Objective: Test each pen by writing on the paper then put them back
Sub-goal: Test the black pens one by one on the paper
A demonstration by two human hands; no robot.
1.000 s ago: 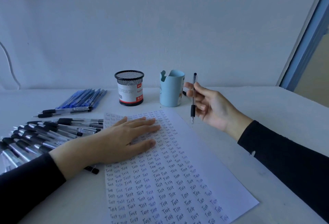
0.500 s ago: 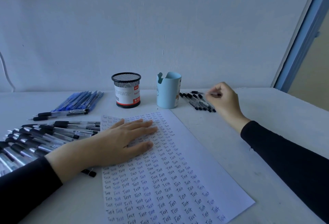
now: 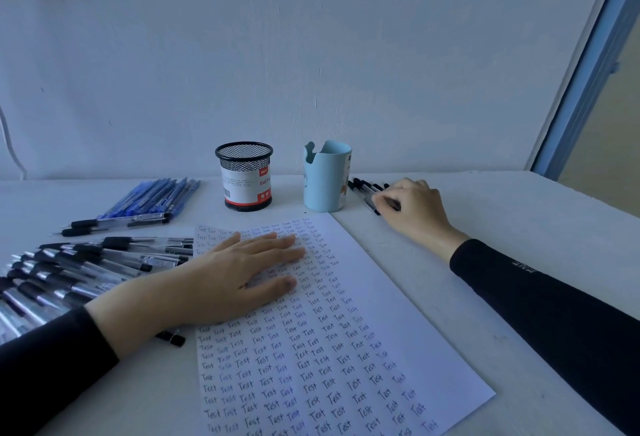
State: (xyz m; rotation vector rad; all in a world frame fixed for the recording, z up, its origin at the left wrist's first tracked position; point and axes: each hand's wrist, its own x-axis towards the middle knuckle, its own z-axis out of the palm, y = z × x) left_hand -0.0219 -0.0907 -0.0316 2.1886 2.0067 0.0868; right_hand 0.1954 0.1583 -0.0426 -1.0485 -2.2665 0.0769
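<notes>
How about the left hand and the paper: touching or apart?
Touching. The head view shows the left hand lying flat on the paper, covering part of the writing.

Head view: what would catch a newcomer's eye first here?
The paper filled with handwritten "Test" rows lies centre frame, the left hand flat on it. A big pen pile fans out at far left; the right hand touches a few black pens beside the light blue cup.
</notes>
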